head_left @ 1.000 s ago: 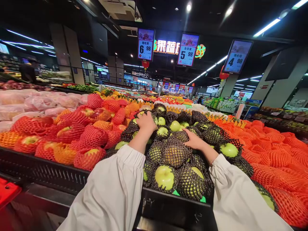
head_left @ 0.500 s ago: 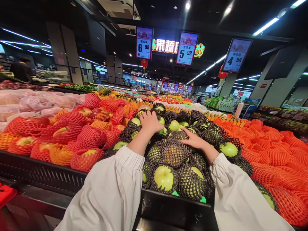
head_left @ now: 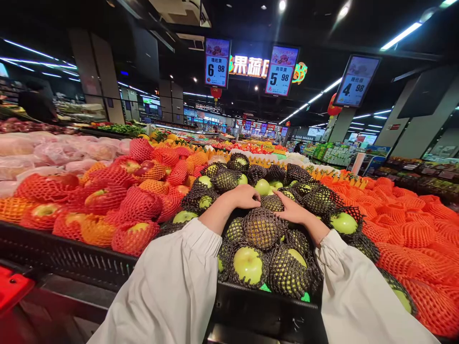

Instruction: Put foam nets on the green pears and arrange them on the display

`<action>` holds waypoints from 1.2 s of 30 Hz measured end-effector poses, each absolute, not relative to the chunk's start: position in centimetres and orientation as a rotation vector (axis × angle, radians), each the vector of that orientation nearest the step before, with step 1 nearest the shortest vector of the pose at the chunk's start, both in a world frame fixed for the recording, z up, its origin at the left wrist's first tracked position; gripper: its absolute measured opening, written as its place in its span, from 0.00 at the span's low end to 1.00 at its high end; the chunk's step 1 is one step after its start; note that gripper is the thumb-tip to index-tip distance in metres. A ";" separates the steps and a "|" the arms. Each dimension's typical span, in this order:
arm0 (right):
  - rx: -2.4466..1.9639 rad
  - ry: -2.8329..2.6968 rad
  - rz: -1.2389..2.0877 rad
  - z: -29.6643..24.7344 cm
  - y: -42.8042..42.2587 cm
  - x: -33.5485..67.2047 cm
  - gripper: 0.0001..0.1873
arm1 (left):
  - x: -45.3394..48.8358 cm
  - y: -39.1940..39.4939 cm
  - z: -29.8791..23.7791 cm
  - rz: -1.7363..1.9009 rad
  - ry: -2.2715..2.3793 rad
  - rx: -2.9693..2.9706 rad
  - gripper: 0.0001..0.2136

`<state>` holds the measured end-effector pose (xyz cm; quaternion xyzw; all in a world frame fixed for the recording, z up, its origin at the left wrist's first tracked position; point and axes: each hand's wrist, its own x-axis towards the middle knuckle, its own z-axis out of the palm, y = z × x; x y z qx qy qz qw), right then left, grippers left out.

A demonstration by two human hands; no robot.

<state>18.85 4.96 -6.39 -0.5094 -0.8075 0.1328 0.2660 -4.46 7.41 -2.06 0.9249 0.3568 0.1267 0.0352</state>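
Green apples in black foam nets lie heaped in front of me. My left hand (head_left: 245, 196) is over the middle of the heap, its fingers curled in; whatever they may hold is hidden. To its right is a netted green apple (head_left: 271, 203). Against that apple's right side rests my right hand (head_left: 294, 210), fingers and thumb apart. A bare-topped green apple (head_left: 262, 187) sits just behind the hands. Closer to me are a dark-netted apple (head_left: 263, 228) and a large green apple (head_left: 248, 264) showing through its net opening.
Red apples (head_left: 138, 208) in pink and orange nets fill the left side. Orange-netted fruit (head_left: 405, 248) is piled at right. A black crate edge (head_left: 71, 255) runs along the front. Price screens (head_left: 281, 71) hang overhead. A person (head_left: 38, 102) stands far left.
My left hand has come right and nearer from the back left apples, its spread fingers now curled. My right hand stays by the same apple. The view has shifted slightly.
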 end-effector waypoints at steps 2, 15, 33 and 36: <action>-1.372 -2.055 0.217 -5.5 4.7 18.7 0.42 | -4.4 7.3 -2.1 0.309 1.103 2.857 0.15; -1.840 -1.824 -0.593 -0.3 13.0 17.7 0.26 | -4.2 6.6 -1.4 0.172 1.162 2.885 0.18; -1.928 -2.266 -0.406 -2.8 13.9 13.0 0.33 | -4.2 6.6 -1.4 0.134 1.155 2.875 0.18; -1.920 -2.262 -0.401 -3.3 14.1 12.7 0.37 | -4.1 6.6 -1.4 0.113 1.161 2.882 0.18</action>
